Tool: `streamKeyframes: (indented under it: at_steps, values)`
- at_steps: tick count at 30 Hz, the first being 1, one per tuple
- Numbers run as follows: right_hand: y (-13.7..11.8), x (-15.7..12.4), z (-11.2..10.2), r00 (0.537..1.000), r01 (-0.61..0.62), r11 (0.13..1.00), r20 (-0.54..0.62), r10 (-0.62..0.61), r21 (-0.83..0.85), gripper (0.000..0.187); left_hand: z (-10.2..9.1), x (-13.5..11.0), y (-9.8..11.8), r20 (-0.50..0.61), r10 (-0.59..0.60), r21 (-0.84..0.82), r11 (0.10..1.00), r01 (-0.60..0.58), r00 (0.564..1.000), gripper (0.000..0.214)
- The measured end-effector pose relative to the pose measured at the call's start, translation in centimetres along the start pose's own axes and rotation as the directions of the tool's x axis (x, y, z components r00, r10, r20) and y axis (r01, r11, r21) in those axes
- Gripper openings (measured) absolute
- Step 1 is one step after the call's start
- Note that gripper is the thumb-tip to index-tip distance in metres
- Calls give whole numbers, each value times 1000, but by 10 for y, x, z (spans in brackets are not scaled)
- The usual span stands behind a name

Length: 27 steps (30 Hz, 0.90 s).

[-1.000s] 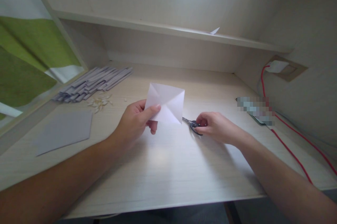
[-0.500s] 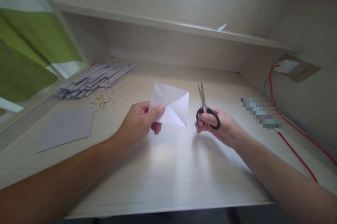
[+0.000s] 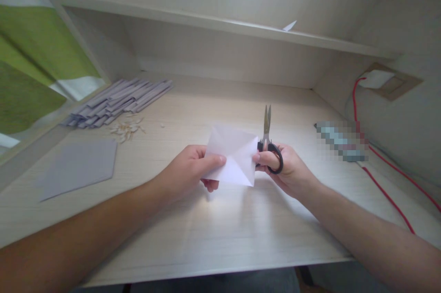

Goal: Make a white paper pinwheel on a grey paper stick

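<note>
A small white square of paper (image 3: 237,153) with diagonal creases is pinched at its left side by my left hand (image 3: 198,164), thumb on top. Black-handled scissors (image 3: 267,134) hang on the fingers of my right hand (image 3: 284,164), their blades pointing away from me and slightly parted. My right thumb, through a handle loop, touches the paper's right edge. The paper is held above the desk, and the fingers beneath it are mostly hidden.
Folded paper strips (image 3: 117,100) lie piled at the back left, beside small pale scraps (image 3: 126,128). A stack of paper sheets (image 3: 81,166) rests at the left. On the right are a pixelated object (image 3: 341,141) and a red cable (image 3: 389,201). A shelf (image 3: 206,19) runs across the back.
My left hand and the paper have moved right and slightly nearer me. The right thumb now meets the paper's right edge. The scissors have turned a little more upright, and the view has shifted slightly.
</note>
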State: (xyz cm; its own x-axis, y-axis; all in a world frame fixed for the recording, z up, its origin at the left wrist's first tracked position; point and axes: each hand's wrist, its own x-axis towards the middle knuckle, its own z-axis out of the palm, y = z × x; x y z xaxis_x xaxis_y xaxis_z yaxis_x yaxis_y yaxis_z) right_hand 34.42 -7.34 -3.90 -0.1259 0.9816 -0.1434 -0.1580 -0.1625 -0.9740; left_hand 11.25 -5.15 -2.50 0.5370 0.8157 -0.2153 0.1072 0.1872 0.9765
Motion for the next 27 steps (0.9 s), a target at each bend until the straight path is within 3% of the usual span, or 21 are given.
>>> streamKeyframes:
  at_steps: [5,12,16,21,27]
  values:
    - [2,0,-2,999,39,995,16,-38,-94,17,-4,3,-2,-4,-5,-60,998,5,1000,31]
    - [-8,-3,1,999,48,950,-3,-51,-309,28,-22,8,5,-216,175,-2,984,-179,961,35]
    - [-14,-6,4,993,4,913,107,43,-408,31,-28,9,9,-259,217,9,975,-223,941,38]
    - [-14,-9,5,951,-28,891,263,164,-454,37,-33,7,11,-289,246,0,966,-257,925,37]
    - [-14,-11,5,922,-54,893,322,217,-446,39,-35,7,11,-289,205,7,977,-212,935,30]
